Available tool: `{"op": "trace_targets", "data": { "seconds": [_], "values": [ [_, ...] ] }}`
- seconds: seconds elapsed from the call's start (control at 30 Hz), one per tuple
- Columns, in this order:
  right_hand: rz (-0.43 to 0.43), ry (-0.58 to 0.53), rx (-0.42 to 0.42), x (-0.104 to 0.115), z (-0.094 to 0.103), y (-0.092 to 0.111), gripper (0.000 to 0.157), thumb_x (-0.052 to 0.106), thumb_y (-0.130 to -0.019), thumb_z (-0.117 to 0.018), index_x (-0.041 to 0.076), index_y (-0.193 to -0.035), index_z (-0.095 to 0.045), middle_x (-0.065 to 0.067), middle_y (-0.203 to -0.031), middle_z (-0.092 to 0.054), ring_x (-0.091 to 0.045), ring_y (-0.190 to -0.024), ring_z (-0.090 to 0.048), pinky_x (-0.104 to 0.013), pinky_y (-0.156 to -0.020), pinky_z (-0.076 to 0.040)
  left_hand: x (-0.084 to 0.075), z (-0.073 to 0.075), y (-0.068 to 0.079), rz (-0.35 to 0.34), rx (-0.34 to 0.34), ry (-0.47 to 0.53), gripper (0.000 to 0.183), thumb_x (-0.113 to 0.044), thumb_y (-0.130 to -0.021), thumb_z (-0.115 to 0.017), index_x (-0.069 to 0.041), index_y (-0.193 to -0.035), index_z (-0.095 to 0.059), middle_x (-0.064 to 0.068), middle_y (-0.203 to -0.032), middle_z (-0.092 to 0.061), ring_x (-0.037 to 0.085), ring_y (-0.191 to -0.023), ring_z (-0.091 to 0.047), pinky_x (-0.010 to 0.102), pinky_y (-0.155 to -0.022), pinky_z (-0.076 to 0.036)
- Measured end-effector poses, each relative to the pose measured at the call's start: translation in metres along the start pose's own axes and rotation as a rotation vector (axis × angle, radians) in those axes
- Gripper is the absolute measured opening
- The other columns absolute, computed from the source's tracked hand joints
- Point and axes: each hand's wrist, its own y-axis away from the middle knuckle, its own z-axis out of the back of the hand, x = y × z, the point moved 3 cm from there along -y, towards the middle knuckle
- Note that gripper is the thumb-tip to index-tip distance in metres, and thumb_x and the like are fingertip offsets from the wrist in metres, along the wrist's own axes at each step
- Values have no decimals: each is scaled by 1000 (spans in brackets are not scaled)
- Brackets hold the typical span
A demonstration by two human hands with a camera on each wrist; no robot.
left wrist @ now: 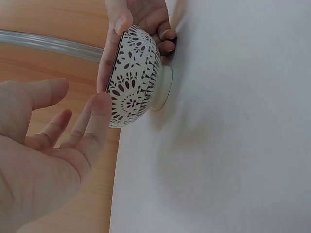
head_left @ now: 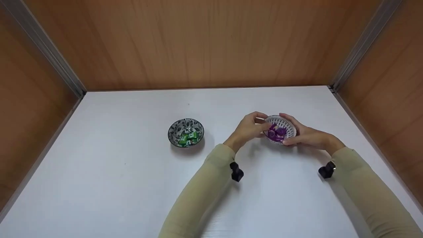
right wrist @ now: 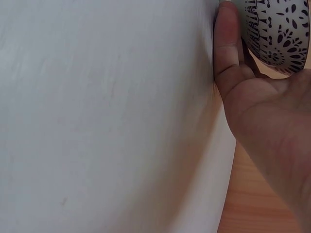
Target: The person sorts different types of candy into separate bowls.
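A small white bowl [head_left: 284, 121] with a dark printed pattern holds several purple-wrapped candies [head_left: 277, 133]. My right hand [head_left: 307, 136] grips it from the right, thumb at the near rim and fingers round the far side. In the left wrist view the bowl [left wrist: 135, 77] is tilted close over the table, its foot toward the tabletop. At the bowl's left side, my left hand [head_left: 248, 128] has its fingers loosely bent and spread, fingertips right at the rim. The right wrist view shows the bowl's patterned outer wall [right wrist: 279, 36] beside my right hand [right wrist: 267, 104].
A second patterned bowl [head_left: 181, 125], darker, stands on the white table [head_left: 109, 175] to the left, with several green-wrapped candies [head_left: 189, 137] in it. Wooden panels [head_left: 205, 46] enclose the table at the back and both sides.
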Motion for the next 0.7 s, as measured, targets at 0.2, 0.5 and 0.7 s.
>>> {"op": "trace_targets", "data": {
  "seconds": [0.2, 0.5, 0.7],
  "values": [
    [6, 22, -7, 4, 5, 0, 108, 20, -91, -77, 39, -162, 3, -8, -164, -7, -35, -145, -26, -48, -114, -33, -3, 0, 0, -39, -12, 11, 33, -10, -97, -69, 0, -128, -61, 6, -113, -62, 18, -99, -66, 33, -82, -61],
    [37, 75, -71, 10, 12, 15, 108, 22, -94, -74, 54, -156, 9, -23, -165, -8, -47, -142, -33, -60, -111, -36, -21, 22, 30, -242, 96, -134, 33, -15, -100, -67, -6, -131, -60, 10, -132, -60, 27, -109, -68, 30, -82, -60],
    [196, 452, -299, 26, 12, 47, 106, 31, -89, -81, 33, -164, -7, -23, -162, -21, -51, -141, -32, -71, -106, -35, -28, 78, 94, -432, 35, -371, 35, -21, -100, -68, -9, -132, -61, 4, -132, -62, 17, -114, -65, 29, -87, -58]
  ]
}}
